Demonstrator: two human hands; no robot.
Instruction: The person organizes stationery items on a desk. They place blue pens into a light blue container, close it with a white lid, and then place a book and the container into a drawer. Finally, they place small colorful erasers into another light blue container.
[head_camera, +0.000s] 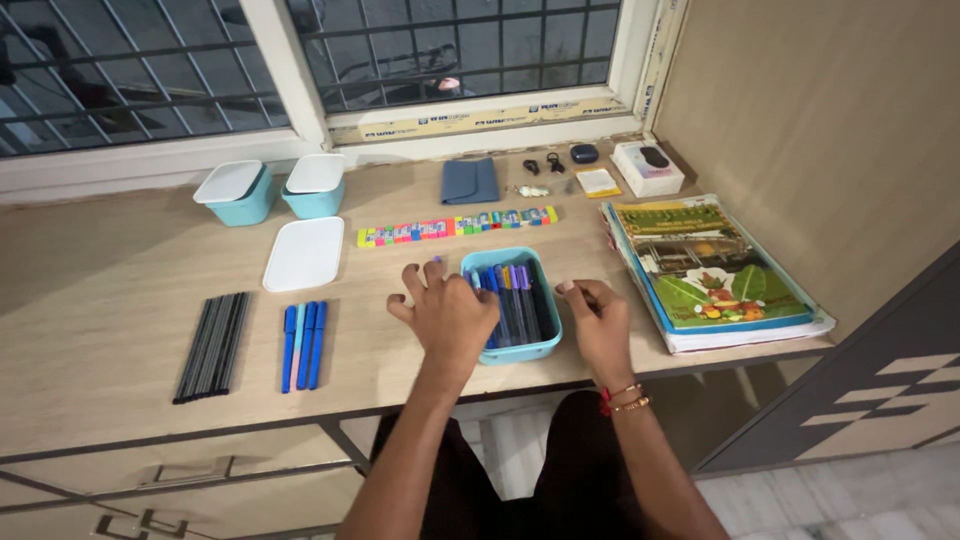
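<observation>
**Hands at the pen tray**

The tray (543, 345), full of pens (512, 295), sits near the desk's (90, 300) front edge. The left hand (448, 315) rests on its left rim, fingers spread, gripping nothing. The right hand (598, 325) lies just beside its right wall, fingers curled together; whether they hold anything cannot be told. Loose blue pens (303, 343) lie further left.

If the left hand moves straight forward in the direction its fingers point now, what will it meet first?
Probably the row of colourful erasers. The left hand points away from the body, beside the open blue box of pens; bare desk lies between its fingertips and the row, though depth is uncertain.
</observation>
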